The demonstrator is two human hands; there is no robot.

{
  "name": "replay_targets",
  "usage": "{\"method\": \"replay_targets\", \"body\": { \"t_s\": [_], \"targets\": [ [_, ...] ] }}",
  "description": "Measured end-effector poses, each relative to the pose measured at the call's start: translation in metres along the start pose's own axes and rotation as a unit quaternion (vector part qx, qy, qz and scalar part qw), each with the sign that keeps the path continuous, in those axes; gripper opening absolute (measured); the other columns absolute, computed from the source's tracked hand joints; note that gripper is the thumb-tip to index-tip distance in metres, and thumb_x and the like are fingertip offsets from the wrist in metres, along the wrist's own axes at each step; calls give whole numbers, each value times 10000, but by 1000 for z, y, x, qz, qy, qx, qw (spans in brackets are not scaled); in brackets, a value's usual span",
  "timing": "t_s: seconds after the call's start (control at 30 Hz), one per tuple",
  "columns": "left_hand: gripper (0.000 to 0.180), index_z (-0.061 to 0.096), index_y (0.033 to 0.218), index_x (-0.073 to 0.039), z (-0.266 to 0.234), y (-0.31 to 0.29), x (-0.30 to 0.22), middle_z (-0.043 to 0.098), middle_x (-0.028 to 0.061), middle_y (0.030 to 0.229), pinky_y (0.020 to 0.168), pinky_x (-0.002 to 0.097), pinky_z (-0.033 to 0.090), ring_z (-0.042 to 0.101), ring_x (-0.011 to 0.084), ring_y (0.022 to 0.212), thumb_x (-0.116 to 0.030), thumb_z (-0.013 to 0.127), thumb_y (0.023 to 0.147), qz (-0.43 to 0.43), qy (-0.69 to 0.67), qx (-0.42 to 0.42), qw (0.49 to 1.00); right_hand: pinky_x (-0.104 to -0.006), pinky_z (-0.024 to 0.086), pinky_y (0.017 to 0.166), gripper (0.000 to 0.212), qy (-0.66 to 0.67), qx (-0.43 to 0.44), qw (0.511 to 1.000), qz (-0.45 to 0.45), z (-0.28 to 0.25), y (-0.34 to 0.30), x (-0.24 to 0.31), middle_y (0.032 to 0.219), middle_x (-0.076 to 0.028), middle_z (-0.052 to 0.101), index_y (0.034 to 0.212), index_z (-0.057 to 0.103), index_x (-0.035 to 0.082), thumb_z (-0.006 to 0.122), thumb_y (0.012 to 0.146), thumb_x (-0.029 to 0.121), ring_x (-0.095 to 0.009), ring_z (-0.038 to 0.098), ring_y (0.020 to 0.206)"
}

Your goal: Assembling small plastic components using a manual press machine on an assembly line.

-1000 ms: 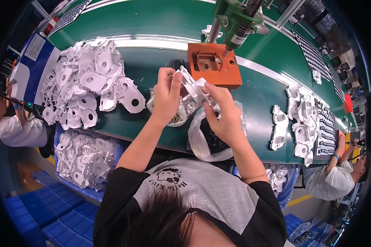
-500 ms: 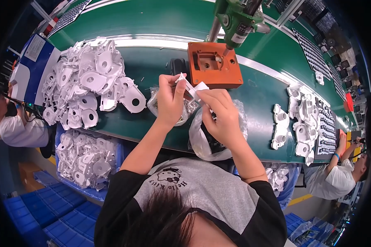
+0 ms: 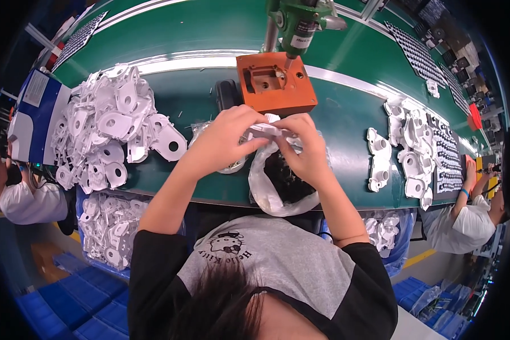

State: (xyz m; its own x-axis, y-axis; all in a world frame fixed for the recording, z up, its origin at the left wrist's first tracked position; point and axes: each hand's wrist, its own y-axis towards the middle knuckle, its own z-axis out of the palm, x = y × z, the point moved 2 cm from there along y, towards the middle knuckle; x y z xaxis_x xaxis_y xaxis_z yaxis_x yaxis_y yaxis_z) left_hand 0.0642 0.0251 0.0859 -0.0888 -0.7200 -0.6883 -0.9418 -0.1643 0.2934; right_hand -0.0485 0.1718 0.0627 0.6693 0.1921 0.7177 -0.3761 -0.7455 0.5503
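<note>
My left hand (image 3: pixel 226 139) and my right hand (image 3: pixel 305 146) are closed on opposite ends of a white plastic part (image 3: pixel 264 131). They hold it up over the bench, just in front of an orange fixture block (image 3: pixel 283 102) with a recessed pocket. My fingers cover much of the part. Below my right hand lies an open clear plastic bag (image 3: pixel 260 190) with small black pieces (image 3: pixel 286 177) inside. Partly hidden behind my left forearm is a smaller clear bag (image 3: pixel 234 168). A black object (image 3: pixel 227 94) stands left of the block.
Over the block hangs a green press (image 3: pixel 300 28). White plastic housings are piled (image 3: pixel 113 116) at left; other white housings (image 3: pixel 411 153) lie at right beside a tray of black parts (image 3: pixel 449 161). A blue-and-white machine (image 3: pixel 37 122) stands far left. Co-workers (image 3: pixel 464 221) sit at both sides.
My left hand has turned over the white part, and both hands now grip it level instead of tilted. The view has shifted, and the black pieces in the bag show more.
</note>
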Motion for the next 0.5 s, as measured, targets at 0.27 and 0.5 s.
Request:
{"method": "replay_targets", "body": {
  "t_s": [0.27, 0.5],
  "targets": [
    [222, 607, 951, -28, -3, 31, 20, 632, 127, 904, 639, 337, 473, 602, 304, 729, -197, 641, 811, 11, 115, -65, 991, -343, 456, 766, 246, -105, -13, 984, 140, -33, -43, -31, 916, -114, 578, 982, 561, 22, 637, 749, 20, -279, 559, 886],
    [156, 532, 898, -110, 2, 82, 60, 621, 63, 791, 550, 378, 507, 625, 274, 631, -159, 614, 774, 90, 343, -126, 926, -372, 449, 762, 166, -271, 124, 940, 167, -36, -73, -41, 820, -122, 580, 896, 621, 27, 656, 744, 85, -309, 543, 855]
  ]
}}
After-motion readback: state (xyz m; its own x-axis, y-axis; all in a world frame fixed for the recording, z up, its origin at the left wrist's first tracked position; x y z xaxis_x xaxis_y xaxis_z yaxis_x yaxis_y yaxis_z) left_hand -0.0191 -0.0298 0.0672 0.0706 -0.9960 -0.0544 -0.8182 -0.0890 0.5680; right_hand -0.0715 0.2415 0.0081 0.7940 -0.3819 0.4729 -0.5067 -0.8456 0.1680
